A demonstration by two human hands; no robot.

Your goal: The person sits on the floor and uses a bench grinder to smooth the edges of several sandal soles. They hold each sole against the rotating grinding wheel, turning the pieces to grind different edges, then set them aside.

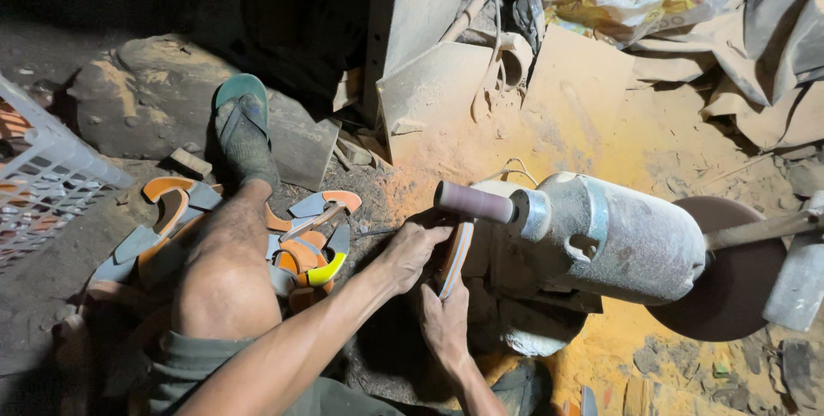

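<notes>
Because both hands, the left hand [412,248] and right hand [444,321], clamp the curved orange-edged layered piece [455,255] just under the pinkish cylindrical sanding drum [474,202] of the dusty grey motor [618,236], a slip could likely drag fingertips onto the abrasive.

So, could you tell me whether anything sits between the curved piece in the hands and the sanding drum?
Nothing visible does. Both the left hand and right hand hold the curved orange-edged piece just under the sanding drum, its upper end right at the drum.
</notes>
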